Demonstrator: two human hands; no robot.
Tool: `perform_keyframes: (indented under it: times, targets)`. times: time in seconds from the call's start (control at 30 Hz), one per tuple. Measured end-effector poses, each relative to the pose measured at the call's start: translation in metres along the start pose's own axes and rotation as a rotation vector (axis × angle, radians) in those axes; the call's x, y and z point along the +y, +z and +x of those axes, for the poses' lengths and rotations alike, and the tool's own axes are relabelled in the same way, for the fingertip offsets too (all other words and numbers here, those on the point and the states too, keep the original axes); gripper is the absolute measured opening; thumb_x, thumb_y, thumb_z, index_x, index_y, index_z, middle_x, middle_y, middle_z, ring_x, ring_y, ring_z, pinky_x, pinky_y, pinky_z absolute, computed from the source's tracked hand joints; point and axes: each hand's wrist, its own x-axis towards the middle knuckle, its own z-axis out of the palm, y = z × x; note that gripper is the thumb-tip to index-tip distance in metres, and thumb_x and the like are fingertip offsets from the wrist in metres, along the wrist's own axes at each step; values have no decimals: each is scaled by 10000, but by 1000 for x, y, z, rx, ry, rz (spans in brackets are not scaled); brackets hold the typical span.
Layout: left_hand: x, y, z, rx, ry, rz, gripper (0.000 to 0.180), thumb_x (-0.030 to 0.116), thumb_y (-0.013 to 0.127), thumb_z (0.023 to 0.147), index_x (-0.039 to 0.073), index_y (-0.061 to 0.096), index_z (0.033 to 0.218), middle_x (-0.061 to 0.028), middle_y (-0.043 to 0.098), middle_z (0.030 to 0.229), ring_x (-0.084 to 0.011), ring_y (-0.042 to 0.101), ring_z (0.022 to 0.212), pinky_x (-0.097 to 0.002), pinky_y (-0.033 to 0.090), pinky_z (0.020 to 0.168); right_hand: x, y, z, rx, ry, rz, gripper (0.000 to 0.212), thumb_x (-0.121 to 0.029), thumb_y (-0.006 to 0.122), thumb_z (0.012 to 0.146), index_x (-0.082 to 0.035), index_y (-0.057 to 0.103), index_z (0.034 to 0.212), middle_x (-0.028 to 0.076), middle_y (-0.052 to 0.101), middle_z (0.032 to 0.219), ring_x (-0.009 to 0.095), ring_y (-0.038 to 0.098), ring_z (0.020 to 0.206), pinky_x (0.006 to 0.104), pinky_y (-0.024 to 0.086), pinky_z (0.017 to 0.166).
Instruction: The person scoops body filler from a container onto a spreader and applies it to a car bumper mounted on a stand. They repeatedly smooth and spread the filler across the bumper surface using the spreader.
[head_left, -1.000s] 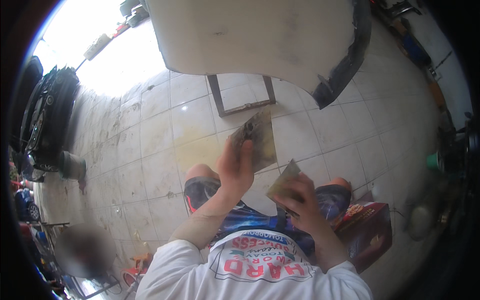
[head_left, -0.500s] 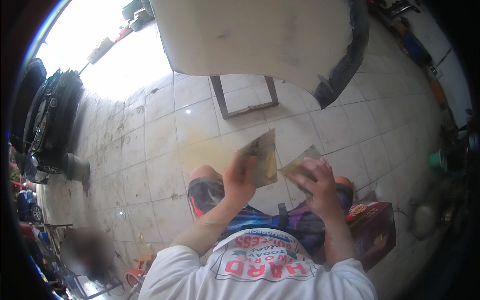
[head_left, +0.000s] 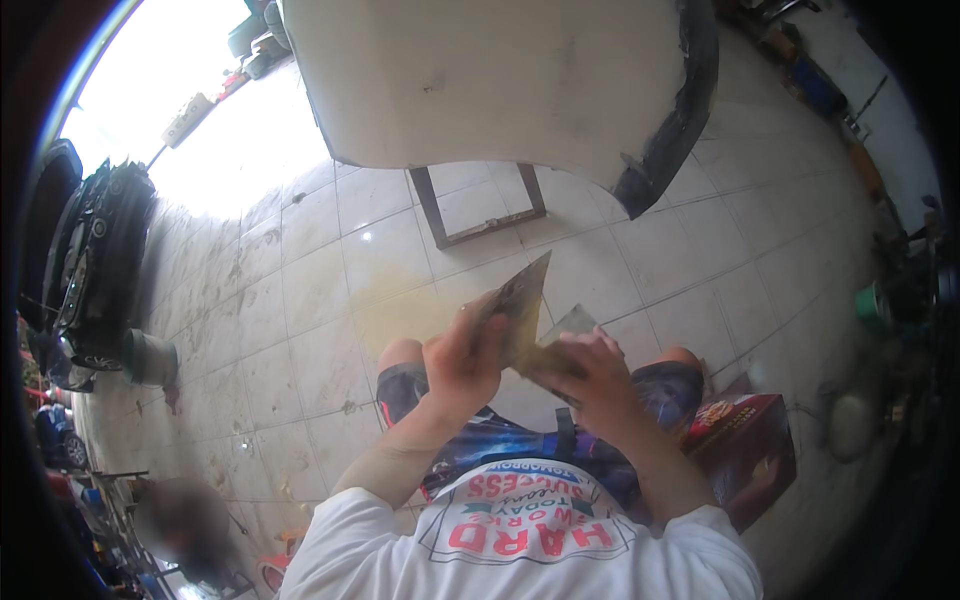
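A flat, smeared grey plate [head_left: 524, 300] is gripped by the left hand [head_left: 463, 357]; a thin, angular greyish blade [head_left: 574, 321], apparently touching it, by the right hand [head_left: 592, 378].

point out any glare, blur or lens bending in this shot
Head view: glare whites out the tiled floor toward the upper left; head view: the right hand looks slightly blurred, a dark patch at lower left too blurred to identify; head view: straight edges bend toward the black rim.
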Motion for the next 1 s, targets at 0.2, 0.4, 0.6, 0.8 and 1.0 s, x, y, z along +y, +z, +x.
perform_keyframes:
  times: [0.2,0.4,0.6,0.8,1.0]
  targets:
    - [1,1,4,-77,142,50,260,26,651,964,1,677,1222,-177,743,909,-235,761,778,-313,575,695,2,-13,4,146,77,-62,620,-60,735,701,-336,710,1255,30,580,1245,270,532,1249,651,381,1079]
    - [-1,-8,6,173,48,-105,216,32,640,980,-25,673,1186,-136,756,955,-185,736,804,-281,556,720,-7,24,-2,-30,19,66,592,-60,691,751,-313,689,1286,43,566,1242,276,542,1214,627,384,1082]
    - [-25,0,3,189,-711,-742,286,121,566,1056,-3,575,1313,-90,672,1173,-165,654,1043,-300,536,904,-31,46,-17,304,-96,632,726,33,778,667,-245,603,1314,167,459,1322,381,494,1308,577,407,1107]
    - [-34,6,-39,50,-844,-974,311,111,587,1040,3,558,1330,-91,665,1214,-180,658,1078,-314,538,917,28,63,-14,80,140,214,806,131,722,679,-206,519,1383,200,436,1358,423,492,1270,490,480,1054]
    - [-43,15,-51,162,-516,-772,267,109,593,1046,1,576,1290,-78,674,1189,-148,639,1052,-290,507,922,12,41,-39,158,229,777,636,165,525,806,-79,468,1390,182,462,1327,347,489,1306,436,498,1037]
